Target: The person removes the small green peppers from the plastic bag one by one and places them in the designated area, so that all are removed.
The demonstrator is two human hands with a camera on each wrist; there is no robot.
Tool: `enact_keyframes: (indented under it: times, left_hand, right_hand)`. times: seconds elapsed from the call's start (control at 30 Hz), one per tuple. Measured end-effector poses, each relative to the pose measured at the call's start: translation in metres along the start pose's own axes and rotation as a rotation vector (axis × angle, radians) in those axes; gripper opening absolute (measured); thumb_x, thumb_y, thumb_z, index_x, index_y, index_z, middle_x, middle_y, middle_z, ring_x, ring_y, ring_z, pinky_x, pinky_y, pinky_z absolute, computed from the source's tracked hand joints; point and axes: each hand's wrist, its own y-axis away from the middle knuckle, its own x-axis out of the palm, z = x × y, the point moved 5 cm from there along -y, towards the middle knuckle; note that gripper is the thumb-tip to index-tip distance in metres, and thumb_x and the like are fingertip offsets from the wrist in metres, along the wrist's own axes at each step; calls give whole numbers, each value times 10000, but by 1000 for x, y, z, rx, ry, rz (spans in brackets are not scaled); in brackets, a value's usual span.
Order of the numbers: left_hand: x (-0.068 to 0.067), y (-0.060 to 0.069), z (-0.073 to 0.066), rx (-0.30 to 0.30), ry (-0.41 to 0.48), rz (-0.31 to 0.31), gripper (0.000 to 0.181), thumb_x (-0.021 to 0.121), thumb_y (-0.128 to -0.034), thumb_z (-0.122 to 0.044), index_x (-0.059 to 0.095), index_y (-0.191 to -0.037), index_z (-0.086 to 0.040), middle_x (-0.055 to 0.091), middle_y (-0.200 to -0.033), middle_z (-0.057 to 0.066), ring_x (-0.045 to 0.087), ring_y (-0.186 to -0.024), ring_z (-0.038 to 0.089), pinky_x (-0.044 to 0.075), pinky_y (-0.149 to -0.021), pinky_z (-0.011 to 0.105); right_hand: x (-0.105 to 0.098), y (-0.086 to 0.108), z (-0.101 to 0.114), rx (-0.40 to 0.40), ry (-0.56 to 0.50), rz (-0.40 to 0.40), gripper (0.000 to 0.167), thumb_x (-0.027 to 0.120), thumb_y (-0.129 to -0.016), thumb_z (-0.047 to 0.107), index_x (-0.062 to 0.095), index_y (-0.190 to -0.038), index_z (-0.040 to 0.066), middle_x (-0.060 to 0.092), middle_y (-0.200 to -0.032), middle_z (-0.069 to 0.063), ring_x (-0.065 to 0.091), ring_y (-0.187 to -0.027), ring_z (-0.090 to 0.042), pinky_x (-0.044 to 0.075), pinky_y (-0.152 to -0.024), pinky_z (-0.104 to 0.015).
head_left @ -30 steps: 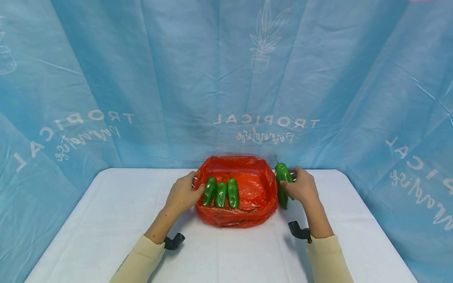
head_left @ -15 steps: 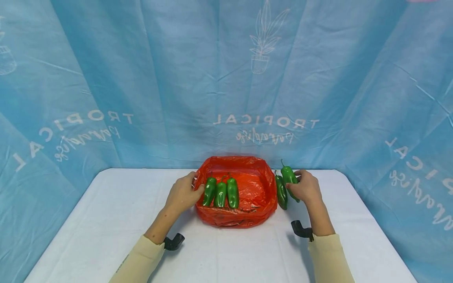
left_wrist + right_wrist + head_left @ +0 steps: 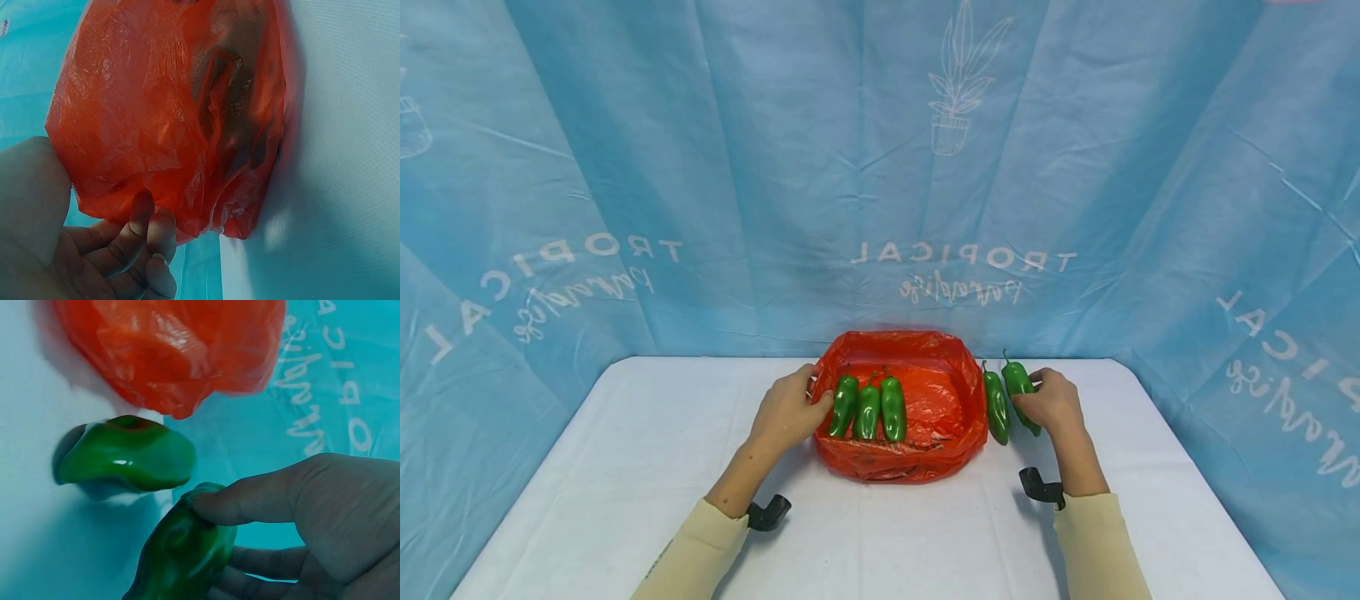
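Observation:
A red plastic bag [image 3: 936, 400], its mouth spread wide, stands at the back middle of the table. Inside it, three green peppers [image 3: 868, 412] lie side by side at the left. My left hand [image 3: 787, 410] pinches the bag's left rim between thumb and fingers; the left wrist view shows the fingers against the red plastic [image 3: 137, 112]. My right hand [image 3: 1051, 402] grips a green pepper [image 3: 1019, 385] by its side, right of the bag. Between that pepper and the bag, another green pepper [image 3: 996, 407] lies on the table, also seen in the right wrist view.
The table has a white cover [image 3: 917, 542]. Right behind it hangs a blue printed curtain [image 3: 775, 208], which also runs along both sides. A black curved wrist mount [image 3: 1040, 486] sits on the right wrist, and a similar mount [image 3: 769, 512] on the left.
My right hand has moved to the right and slightly nearer with its pepper, away from the other pepper beside the bag, and the pepper is lower. The left hand and bag stay put.

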Motion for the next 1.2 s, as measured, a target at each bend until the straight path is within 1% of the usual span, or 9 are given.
enact_keyframes:
  times: [0.23, 0.5, 0.73, 0.9, 1.2]
  left_hand:
    - [-1, 1, 0, -3, -6, -3, 384, 670, -955, -229, 658, -1277, -22, 677, -833, 34, 602, -681, 176, 516, -562, 316]
    - [0, 1, 0, -4, -12, 2, 383, 673, -956, -231, 656, -1276, -22, 671, -826, 30, 597, -672, 173, 510, -559, 312]
    - [1, 1, 0, 2, -14, -7, 418, 678, -945, -240, 663, -1304, -27, 690, -841, 37, 608, -690, 172, 505, -578, 321]
    - [1, 0, -1, 3, -14, -3, 416, 678, -949, -240, 658, -1303, -21, 688, -846, 44, 605, -691, 173, 505, -574, 318]
    - [1, 0, -3, -8, -14, 4, 433, 680, -955, -238, 651, -1328, -22, 679, -836, 38, 598, -683, 177, 507, -569, 311]
  right_hand:
    - [5, -4, -6, 0, 8, 3, 553, 748, -884, 181, 585, -1308, -136, 652, -1191, -335, 659, -1000, -422, 609, -825, -520]
    - [12, -6, -10, 36, 13, 33, 564, 746, -894, 183, 576, -1328, -134, 638, -1211, -329, 647, -1023, -427, 604, -882, -552]
    - [15, -8, -12, 16, 33, 32, 610, 755, -887, 190, 569, -1349, -163, 640, -1240, -351, 659, -1060, -445, 593, -886, -553]
    - [15, -9, -12, 10, 37, 40, 605, 751, -889, 206, 574, -1333, -165, 638, -1241, -352, 659, -1062, -444, 590, -890, -550]
    - [12, -7, -9, 6, 47, 56, 635, 711, -934, 254, 547, -1372, -176, 620, -1291, -378, 652, -1130, -481, 558, -959, -599]
